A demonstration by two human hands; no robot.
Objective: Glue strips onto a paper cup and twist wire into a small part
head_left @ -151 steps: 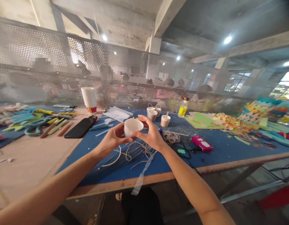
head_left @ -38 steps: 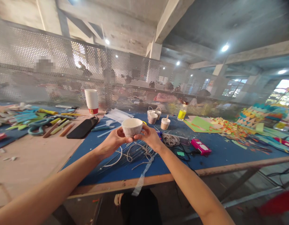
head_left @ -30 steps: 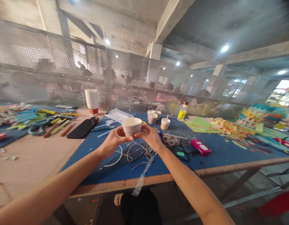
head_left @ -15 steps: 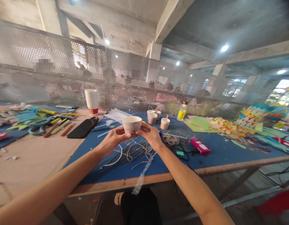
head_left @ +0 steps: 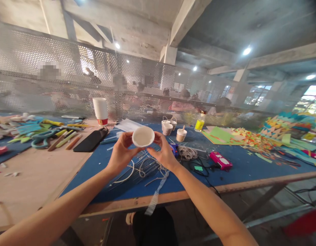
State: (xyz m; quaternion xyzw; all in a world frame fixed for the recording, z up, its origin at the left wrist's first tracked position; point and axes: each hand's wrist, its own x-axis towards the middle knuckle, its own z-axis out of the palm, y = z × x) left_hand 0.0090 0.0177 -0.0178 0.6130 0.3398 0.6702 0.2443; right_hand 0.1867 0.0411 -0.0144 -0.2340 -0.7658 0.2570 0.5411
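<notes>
A small off-white cup (head_left: 143, 136) is held up over the blue table mat, its open mouth tilted toward me so the pale inside shows. My left hand (head_left: 122, 148) grips its left side, thumb low and fingers round the wall. On the other side my right hand (head_left: 161, 150) closes on it the same way. Below my hands lie thin wires and a loose white cord (head_left: 132, 171). A crinkled pale strip (head_left: 155, 198) hangs over the table's front edge. Just right of my right hand are a blue tool (head_left: 174, 149), partly hidden, and a coil of twine (head_left: 188, 152).
Behind are small white cups (head_left: 167, 129), a cup with a wooden stick (head_left: 181, 135), a yellow-labelled bottle (head_left: 199, 122) and stacked paper cups (head_left: 100, 109). A black phone (head_left: 90, 140) and scissors (head_left: 42, 138) lie left. Right are a pink device (head_left: 220, 161) and green paper (head_left: 221, 135).
The cup has been tipped toward me, so its rim now faces me instead of its outer side. Both hands have turned with it and still hold it.
</notes>
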